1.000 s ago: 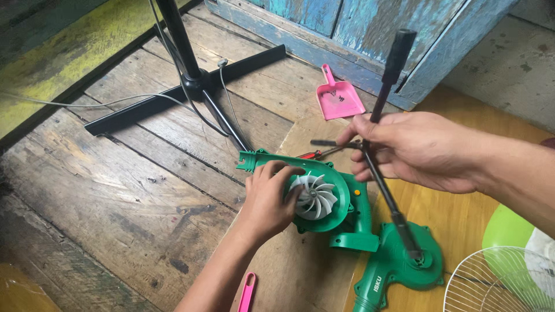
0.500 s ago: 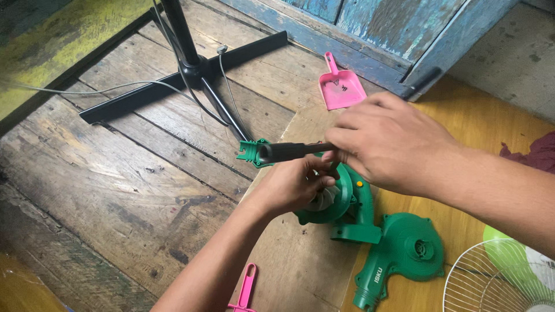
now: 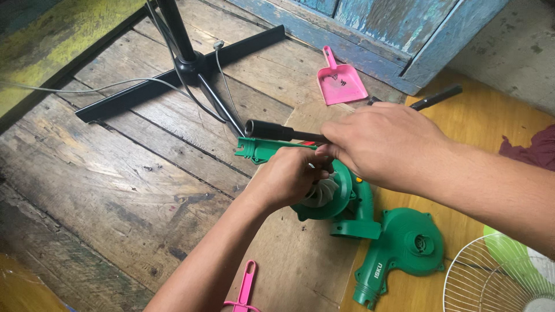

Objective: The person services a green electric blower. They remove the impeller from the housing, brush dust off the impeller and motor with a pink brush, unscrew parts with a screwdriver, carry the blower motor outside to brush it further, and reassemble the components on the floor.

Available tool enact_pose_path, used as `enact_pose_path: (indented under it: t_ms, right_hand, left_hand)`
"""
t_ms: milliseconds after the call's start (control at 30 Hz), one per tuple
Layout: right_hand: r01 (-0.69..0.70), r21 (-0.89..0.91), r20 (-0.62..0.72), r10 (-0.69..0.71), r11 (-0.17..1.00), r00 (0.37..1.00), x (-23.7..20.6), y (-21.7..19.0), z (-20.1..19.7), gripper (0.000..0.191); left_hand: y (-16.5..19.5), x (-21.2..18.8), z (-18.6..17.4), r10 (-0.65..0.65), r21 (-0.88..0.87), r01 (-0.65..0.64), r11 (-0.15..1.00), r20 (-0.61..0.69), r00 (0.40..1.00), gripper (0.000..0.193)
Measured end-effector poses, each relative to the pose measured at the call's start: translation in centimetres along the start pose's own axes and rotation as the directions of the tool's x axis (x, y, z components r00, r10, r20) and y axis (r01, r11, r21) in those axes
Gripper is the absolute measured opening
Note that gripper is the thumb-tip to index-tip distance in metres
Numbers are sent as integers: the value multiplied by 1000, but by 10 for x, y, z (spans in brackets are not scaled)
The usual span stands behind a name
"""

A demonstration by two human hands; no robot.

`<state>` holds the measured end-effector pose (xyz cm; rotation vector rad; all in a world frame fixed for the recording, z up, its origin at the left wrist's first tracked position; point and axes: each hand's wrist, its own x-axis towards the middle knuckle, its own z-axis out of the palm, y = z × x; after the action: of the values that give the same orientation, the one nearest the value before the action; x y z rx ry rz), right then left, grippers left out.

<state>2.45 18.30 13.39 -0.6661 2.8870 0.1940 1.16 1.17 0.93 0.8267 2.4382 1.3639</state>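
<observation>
A green blower body (image 3: 341, 199) with its white fan wheel (image 3: 321, 193) exposed lies on a wooden board. My left hand (image 3: 289, 176) grips the body at the fan wheel. My right hand (image 3: 378, 144) hovers just above it, closed around the middle of a long black T-handled wrench (image 3: 272, 130) held level, its one grip pointing left and the other end (image 3: 439, 96) sticking out at the right. The blower's green outlet nozzle (image 3: 260, 150) points left under the tool.
The removed green housing cover (image 3: 399, 245) lies to the right. A pink dustpan (image 3: 341, 81) sits by a blue wooden cabinet (image 3: 393, 29). A black stand base with cables (image 3: 185, 63) is at the back left. A wire fan grille (image 3: 497, 277) and pink handle (image 3: 247, 286) are near.
The black wrench has swung from steeply upright over the fan wheel to lying level across it. My right hand has moved left over the blower; my left hand stays on the body.
</observation>
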Motion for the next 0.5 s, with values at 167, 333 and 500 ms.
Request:
enact_pose_path:
  t_ms: [167,333,500]
  right_hand:
    - [376,-34,-299,-369,926,880,-2,3,7,22]
    - [503,-120,-405,-505,856,763,-5,4,11,20]
    - [495,-107,-343,-499,862,795,-2,11,12,32]
  left_hand:
    - [-10,0,2,139,29,-138,990,-36,990,16]
    - [-13,-17,3,112,242,-98,965,-46,993,34]
    - [-12,-30,5,38,441,-47,896,28,999,60]
